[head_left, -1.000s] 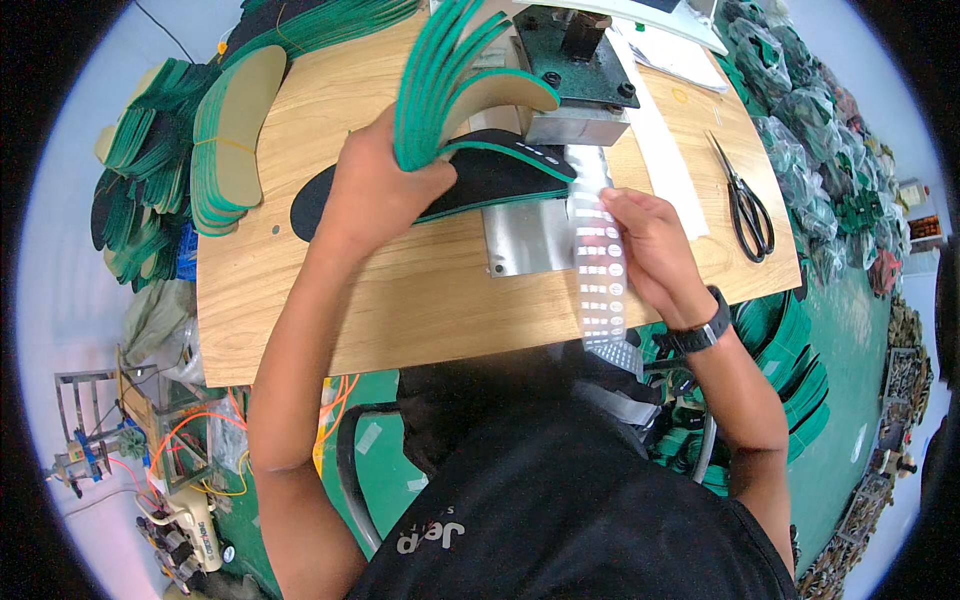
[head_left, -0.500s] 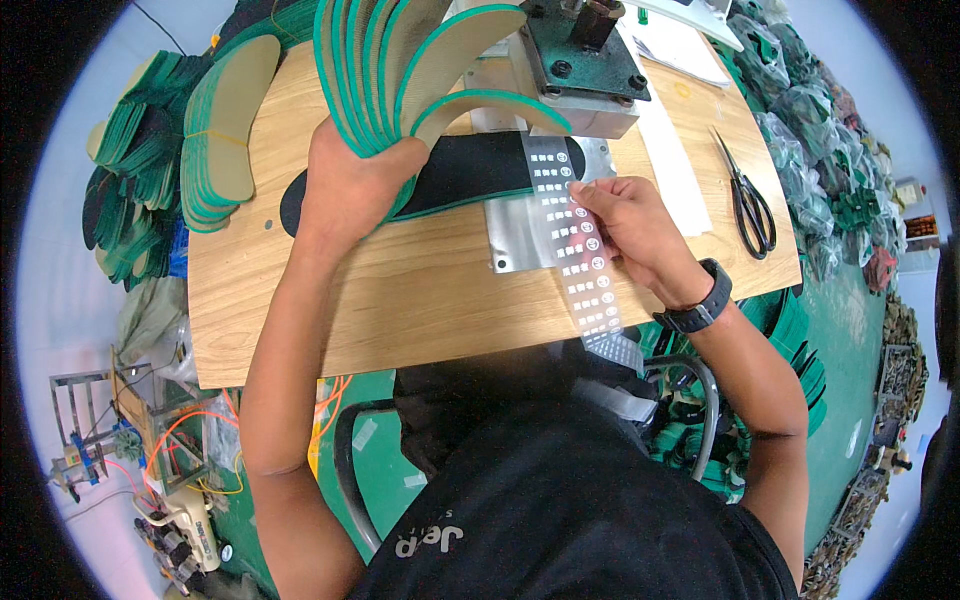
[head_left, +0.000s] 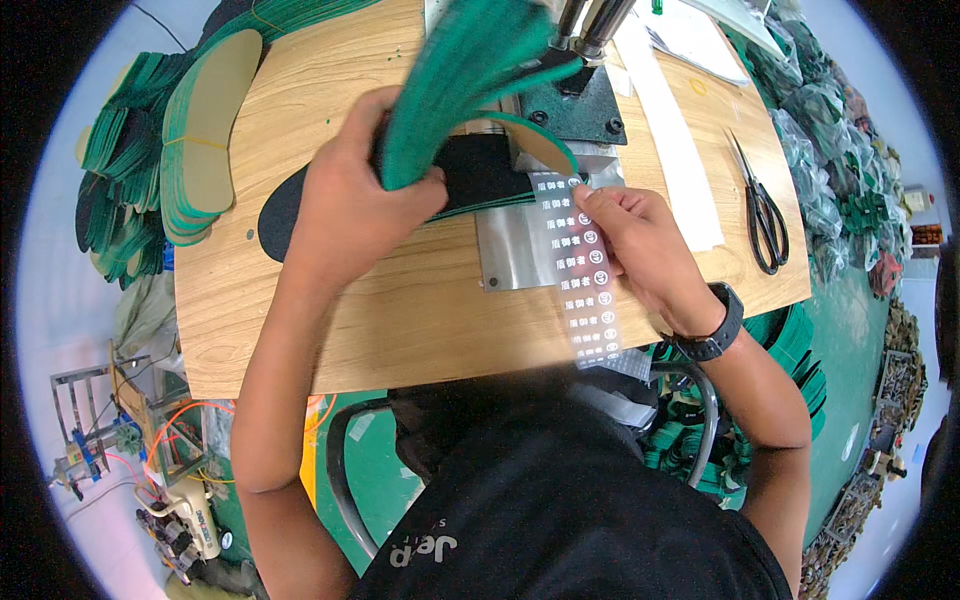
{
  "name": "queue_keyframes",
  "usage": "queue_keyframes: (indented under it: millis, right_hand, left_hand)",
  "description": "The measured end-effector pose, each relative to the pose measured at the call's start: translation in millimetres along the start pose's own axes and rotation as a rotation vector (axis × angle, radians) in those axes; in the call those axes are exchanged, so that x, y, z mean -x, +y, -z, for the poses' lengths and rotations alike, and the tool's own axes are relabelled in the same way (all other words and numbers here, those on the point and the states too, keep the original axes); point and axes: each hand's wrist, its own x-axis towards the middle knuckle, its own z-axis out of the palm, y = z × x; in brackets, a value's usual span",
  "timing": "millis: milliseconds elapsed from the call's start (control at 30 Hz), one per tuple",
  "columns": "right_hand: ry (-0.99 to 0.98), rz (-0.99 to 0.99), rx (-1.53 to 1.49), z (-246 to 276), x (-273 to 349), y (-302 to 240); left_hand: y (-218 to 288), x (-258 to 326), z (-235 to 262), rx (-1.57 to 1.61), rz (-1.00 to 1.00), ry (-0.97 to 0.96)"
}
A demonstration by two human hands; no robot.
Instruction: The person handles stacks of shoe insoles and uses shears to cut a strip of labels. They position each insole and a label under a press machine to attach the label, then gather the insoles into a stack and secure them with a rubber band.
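My left hand [head_left: 360, 200] grips a fanned bundle of green insoles [head_left: 455, 80], blurred, held up over the wooden table [head_left: 400, 310]. One insole [head_left: 540, 145] hangs down onto the metal plate [head_left: 515, 245] under the dark press machine [head_left: 575, 95]. My right hand [head_left: 635, 240] pinches a clear strip of printed labels [head_left: 585, 285] that runs across the plate toward my body. A black pad [head_left: 295, 205] lies under my left hand.
A stack of tan-topped green insoles [head_left: 200, 140] sits at the table's left, with more green insoles [head_left: 110, 200] piled beyond the edge. Black scissors [head_left: 760, 210] lie at the right beside a white paper strip [head_left: 675, 150]. Bagged green goods [head_left: 830, 190] line the right.
My left hand has carried the insole bundle to the right, toward the press. My right hand moved up along the label strip to the plate's top edge.
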Motion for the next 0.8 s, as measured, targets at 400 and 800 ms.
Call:
queue_keyframes:
  millis: [400, 800]
  right_hand:
    - [0.05, 0.177, -0.096, 16.6, 11.7, 16.8]
    - [-0.035, 0.042, 0.013, 3.7, 4.3, 1.0]
  left_hand:
    - [5.9, -6.2, -2.8, -0.501, -0.107, -0.247]
    - [3.9, 0.6, 17.5, 0.111, -0.002, 0.098]
